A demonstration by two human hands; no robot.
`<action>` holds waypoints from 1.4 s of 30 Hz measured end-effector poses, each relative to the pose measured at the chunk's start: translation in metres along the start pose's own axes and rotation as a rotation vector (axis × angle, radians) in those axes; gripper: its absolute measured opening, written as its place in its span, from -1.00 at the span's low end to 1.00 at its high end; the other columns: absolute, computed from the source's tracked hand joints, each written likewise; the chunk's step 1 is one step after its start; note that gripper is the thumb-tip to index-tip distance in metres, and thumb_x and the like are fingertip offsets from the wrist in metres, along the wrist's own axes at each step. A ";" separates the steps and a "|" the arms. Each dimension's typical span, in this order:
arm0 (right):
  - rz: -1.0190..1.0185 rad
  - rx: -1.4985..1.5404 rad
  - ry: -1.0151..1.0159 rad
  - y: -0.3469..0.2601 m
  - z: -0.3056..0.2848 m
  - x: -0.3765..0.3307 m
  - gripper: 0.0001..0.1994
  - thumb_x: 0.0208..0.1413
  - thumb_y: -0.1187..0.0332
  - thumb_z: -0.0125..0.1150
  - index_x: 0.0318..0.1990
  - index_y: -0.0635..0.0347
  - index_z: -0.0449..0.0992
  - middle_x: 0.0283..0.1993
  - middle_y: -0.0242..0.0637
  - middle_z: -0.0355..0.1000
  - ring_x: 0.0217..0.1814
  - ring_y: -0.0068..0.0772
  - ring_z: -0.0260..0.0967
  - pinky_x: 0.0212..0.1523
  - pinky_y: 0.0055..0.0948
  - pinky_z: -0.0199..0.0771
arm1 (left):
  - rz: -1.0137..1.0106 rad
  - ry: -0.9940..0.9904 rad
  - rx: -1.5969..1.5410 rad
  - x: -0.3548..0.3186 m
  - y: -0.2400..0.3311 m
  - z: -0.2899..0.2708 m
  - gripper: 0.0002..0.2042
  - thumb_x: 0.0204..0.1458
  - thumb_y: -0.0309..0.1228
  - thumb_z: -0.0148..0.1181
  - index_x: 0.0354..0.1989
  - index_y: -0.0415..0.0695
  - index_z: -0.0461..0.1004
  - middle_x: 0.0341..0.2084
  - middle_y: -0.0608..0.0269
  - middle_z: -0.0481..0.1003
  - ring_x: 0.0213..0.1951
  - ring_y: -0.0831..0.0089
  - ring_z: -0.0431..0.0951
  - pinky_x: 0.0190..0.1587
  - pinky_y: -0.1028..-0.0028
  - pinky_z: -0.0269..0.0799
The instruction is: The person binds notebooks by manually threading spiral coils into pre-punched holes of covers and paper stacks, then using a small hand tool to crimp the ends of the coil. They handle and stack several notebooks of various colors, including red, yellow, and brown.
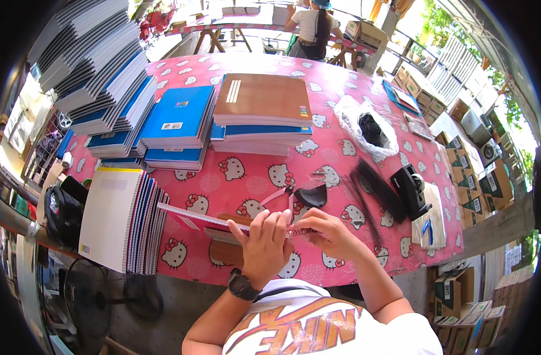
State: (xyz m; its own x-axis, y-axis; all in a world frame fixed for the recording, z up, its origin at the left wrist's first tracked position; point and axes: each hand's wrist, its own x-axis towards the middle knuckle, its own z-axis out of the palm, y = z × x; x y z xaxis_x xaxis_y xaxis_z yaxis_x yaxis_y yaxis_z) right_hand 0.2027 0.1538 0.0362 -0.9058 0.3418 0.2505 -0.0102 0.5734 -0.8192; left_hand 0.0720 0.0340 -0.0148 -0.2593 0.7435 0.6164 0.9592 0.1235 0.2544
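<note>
A notebook with a reddish cover (190, 223) stands edge-up near the table's front, its white page edges angled toward me. My left hand (264, 239), with a black watch at the wrist, grips its right end, fingers over the top edge. A thin spiral coil (298, 232) sticks out there, pinched between the fingers of my right hand (324, 232). Beneath the notebook lies a brown wooden block (226, 254). Just beyond my hands are pink-handled pliers (274, 196) and a curved black piece (312, 196). How far the coil runs into the notebook is hidden.
Stacked notebooks, blue (179, 115) and brown (264, 97), fill the back left, beside a tall spiral-bound pile (99, 65). White-covered notebooks (108, 216) stand left. Right are black coils (377, 189), a black device (409, 192) and a plastic bag (347, 112). Another person (312, 29) sits beyond.
</note>
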 end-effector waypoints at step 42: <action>-0.078 -0.107 0.018 0.000 0.010 0.006 -0.80 -0.04 0.61 0.16 -0.21 0.25 0.48 -0.37 -0.24 0.38 -0.34 -0.24 0.43 -0.36 -0.38 0.43 | 0.068 0.150 -0.433 -0.007 -0.024 -0.013 -0.86 -0.15 -0.54 0.23 -0.44 0.02 0.47 -0.21 0.37 0.50 -0.01 0.32 0.46 0.29 0.04 -0.10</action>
State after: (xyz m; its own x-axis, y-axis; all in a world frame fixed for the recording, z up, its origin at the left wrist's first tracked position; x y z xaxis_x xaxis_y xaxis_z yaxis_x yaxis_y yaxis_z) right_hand 0.1926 0.1483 0.0328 -0.8965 0.3058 0.3207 -0.0339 0.6743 -0.7377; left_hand 0.0490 0.0176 -0.0156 -0.2415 0.6330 0.7355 0.8473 -0.2319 0.4778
